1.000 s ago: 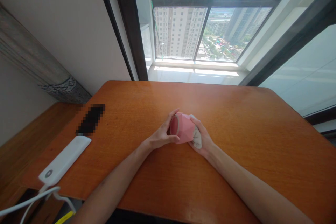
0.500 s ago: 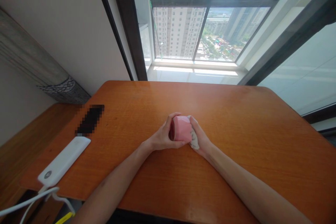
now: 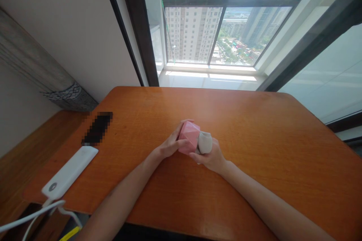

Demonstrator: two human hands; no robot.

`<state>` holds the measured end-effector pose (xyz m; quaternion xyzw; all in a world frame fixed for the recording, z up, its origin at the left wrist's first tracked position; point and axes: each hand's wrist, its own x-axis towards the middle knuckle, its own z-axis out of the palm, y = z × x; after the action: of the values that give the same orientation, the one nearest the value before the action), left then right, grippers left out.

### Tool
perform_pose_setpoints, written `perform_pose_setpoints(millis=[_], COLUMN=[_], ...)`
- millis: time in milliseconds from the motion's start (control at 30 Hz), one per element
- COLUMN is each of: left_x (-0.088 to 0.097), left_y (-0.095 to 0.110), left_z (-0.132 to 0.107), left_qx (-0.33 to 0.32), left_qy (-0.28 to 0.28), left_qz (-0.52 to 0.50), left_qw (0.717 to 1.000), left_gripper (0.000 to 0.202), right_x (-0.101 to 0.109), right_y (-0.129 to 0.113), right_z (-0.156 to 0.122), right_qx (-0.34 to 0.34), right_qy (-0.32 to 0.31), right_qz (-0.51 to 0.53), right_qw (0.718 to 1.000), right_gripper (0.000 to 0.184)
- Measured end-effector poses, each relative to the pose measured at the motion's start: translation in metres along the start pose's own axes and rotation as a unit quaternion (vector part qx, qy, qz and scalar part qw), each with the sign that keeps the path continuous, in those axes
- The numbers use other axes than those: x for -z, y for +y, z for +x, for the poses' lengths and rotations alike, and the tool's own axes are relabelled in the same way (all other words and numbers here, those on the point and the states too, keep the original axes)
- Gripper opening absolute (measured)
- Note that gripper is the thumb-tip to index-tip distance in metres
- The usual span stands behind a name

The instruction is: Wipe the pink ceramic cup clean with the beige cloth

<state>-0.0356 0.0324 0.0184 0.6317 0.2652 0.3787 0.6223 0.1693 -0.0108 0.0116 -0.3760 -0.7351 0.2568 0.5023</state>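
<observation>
Over the middle of the table, my left hand is closed around a small pink faceted container, its thumb across the lower side. Angular flat faces of the container are turned up towards me, and its mouth is hidden. My right hand grips a bunched white cloth against the container's right side. The right thumb lies under the cloth's near edge, while the other right fingers are mostly hidden behind it.
A brown wooden table stretches up to a window. On its left lie a white power strip with white cables and a pixelated dark object. A curtain hangs at the far left.
The container has turned, so its open end no longer shows and its faceted side does. My right hand has rolled over, bringing more of the cloth into sight on top.
</observation>
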Motion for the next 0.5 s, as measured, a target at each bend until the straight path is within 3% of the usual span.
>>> perform_pose_setpoints(millis=[133, 233, 300, 500], left_x=[0.0049, 0.0076, 0.0080, 0.0034], left_y=[-0.0071, -0.0094, -0.0084, -0.0033], left_z=[0.0005, 0.0006, 0.0004, 0.0001], left_qx=[0.008, 0.018, 0.024, 0.015], left_qy=[-0.018, -0.025, -0.030, -0.028], left_qz=[-0.040, -0.058, -0.066, -0.064], left_qw=[0.999, 0.998, 0.997, 0.997], left_gripper=[0.088, 0.086, 0.087, 0.090], right_x=[0.0032, 0.0054, 0.0054, -0.0018], right_y=[0.0012, -0.0005, -0.0020, -0.0042], right_z=[0.0054, 0.0075, 0.0068, 0.0031], right_qx=[0.208, 0.253, 0.220, 0.028], right_qy=[-0.030, -0.065, -0.073, -0.078], right_qz=[-0.154, -0.199, -0.188, -0.059], right_qw=[0.965, 0.945, 0.954, 0.995], right_gripper=[0.046, 0.035, 0.030, 0.036])
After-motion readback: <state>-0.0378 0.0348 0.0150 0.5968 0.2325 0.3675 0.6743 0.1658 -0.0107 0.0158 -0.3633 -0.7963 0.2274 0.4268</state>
